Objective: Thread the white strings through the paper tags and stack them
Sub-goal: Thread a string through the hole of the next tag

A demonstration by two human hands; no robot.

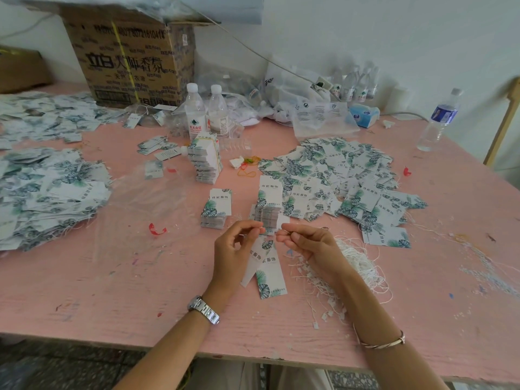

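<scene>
Paper tags [267,270] — two, leaf-printed card, held above the near middle of the pink table [112,291], dangling between the hands. Judged light and thin, stiff enough to hang flat yet easily creased; best taken at the top edge by the hole. White string [357,263] — bundle on the table just right of the right hand; limp, fine, prone to tangle; best taken near its tip. Left hand [236,249]: raised, grip clamped thumb-to-forefinger at the tags' top. Right hand [309,246]: raised opposite, grip pinched together, apparently on a string end too fine to confirm. Finished stack [268,209] just beyond.
</scene>
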